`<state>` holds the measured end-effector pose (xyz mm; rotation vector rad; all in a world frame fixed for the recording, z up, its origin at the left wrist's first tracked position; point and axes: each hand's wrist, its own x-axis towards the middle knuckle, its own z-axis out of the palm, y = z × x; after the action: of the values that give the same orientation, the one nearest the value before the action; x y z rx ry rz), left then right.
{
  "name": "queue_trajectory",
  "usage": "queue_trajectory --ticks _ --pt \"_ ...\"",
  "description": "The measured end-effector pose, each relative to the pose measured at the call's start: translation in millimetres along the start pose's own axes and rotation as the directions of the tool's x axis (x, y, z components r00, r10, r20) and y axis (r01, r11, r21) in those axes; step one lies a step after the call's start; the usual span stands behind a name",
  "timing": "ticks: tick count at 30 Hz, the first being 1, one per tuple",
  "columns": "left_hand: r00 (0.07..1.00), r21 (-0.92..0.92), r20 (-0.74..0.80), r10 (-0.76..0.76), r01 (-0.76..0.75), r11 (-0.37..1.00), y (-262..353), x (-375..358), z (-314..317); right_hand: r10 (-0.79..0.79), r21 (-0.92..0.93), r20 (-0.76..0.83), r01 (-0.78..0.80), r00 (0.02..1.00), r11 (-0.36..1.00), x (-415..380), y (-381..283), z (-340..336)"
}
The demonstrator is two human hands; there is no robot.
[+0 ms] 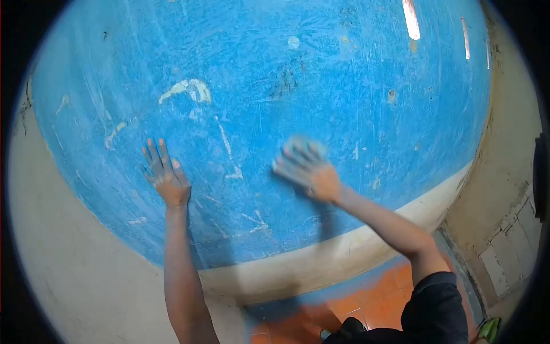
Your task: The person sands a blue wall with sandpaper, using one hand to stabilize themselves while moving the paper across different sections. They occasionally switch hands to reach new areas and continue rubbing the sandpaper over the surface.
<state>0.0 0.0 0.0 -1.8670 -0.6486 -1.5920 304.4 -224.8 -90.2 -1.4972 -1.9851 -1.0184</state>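
A large blue painted wall (321, 103) with scuffs and pale chipped marks fills most of the view. On its lower left part my left hand (166, 175) rests flat, fingers pointing up and spread, with nothing held. Near the middle, my right hand (306, 172) is at the blue surface, its fingers apart and blurred by motion. A greyish patch shows around the right fingertips; whether it is a thin cloth or only blur, I cannot tell.
Below the blue paint runs a cream band (275, 278), then an orange tiled floor (366, 304). Beige walls stand at both sides. Something green (488, 329) lies at the lower right, and a dark object (540, 178) is at the right edge.
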Motion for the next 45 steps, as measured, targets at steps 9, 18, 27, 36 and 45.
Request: queue_trajectory --ticks 9,18,27,36,45 --pt "0.998 0.134 -0.065 0.017 -0.008 0.991 2.9 -4.6 -0.8 -0.033 -0.263 -0.296 -0.049 0.955 0.963 44.9 41.0 -38.4" --pt "0.996 0.146 -0.094 0.008 0.006 0.989 1.9 -6.6 1.1 0.111 -0.040 -0.576 -0.164 0.810 0.986 168.0 45.7 -98.0" --pt "0.997 0.153 -0.082 -0.015 0.027 0.988 -3.4 -8.8 3.0 -0.055 -0.286 -0.209 -0.007 0.976 0.958 112.0 56.5 -80.5" --pt "0.997 0.114 -0.079 -0.026 0.035 0.993 -6.8 -11.6 2.1 -0.273 -0.157 -0.052 0.262 0.961 0.952 133.9 12.9 -77.9" --pt "0.998 0.131 -0.056 -0.011 0.018 0.991 -13.9 -15.9 -1.1 0.002 0.017 -0.611 0.010 0.792 1.000 234.3 39.9 -104.6"
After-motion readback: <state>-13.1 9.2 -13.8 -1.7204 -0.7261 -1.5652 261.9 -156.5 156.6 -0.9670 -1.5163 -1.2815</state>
